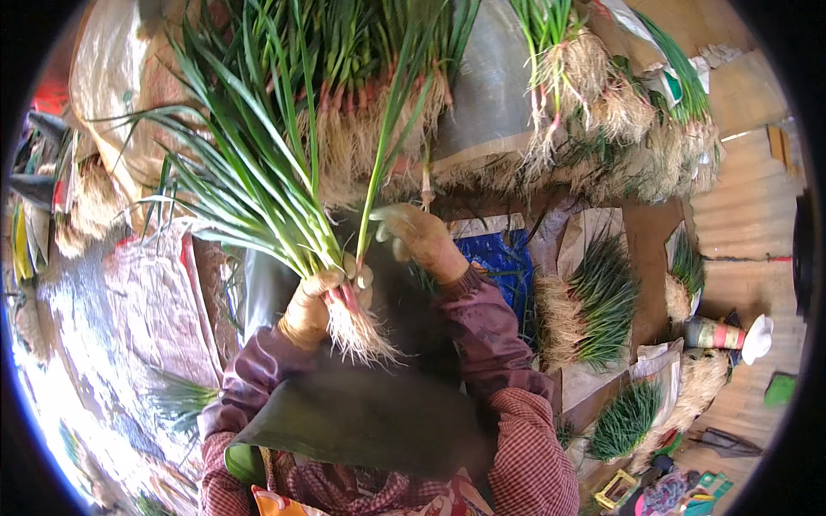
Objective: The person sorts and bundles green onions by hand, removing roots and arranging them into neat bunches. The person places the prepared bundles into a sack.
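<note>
My left hand, in a pale yellowish glove, is closed around the base of a bunch of spring onions. Their pale roots hang below the fist, and the long green leaves fan up and to the left. One stalk stands apart from the bunch, leaning right, with its lower end at the left fingers. Beside that stalk is my right hand, also gloved and slightly blurred. Its fingers are apart and somewhat bent, with nothing visible gripped in them.
A thick row of spring onions lies ahead with roots toward me. More root-on bundles lie at the upper right. Further bundles rest on sheets to my right. A pale sack sheet covers the left side. A blue sheet lies by my right sleeve.
</note>
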`<state>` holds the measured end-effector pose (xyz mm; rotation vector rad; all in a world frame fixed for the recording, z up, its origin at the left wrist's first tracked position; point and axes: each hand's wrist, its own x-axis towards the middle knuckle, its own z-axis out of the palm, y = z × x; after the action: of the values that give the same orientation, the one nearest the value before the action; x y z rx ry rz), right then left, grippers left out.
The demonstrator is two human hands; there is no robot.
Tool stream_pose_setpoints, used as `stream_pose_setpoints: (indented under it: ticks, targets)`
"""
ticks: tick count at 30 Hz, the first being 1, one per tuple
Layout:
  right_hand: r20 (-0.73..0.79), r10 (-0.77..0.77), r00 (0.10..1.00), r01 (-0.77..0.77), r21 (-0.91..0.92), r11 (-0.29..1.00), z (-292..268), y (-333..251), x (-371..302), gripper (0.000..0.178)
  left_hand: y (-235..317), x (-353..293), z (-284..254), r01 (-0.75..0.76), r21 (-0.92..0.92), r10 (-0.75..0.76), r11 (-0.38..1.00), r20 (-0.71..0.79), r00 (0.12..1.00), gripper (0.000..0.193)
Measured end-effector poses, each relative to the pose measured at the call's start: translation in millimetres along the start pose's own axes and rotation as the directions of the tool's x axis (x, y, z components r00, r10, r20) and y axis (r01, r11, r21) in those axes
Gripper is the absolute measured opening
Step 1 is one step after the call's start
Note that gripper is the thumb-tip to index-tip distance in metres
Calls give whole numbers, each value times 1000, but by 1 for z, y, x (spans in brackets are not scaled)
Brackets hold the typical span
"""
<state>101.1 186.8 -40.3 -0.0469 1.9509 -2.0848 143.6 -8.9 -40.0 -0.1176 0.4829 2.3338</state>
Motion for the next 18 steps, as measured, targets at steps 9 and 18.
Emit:
stream_pose_setpoints:
  ticks: [9,18]
  targets:
    - [-125,-718,684,333,-823,460,34,-5,29,17,3,-4,2,-95,67,98,993,-37,995,25]
    - [88,440,894,26,-989,144,-82,73,-45,28,6,-6,-1,-94,18,90,995,139,986,23]
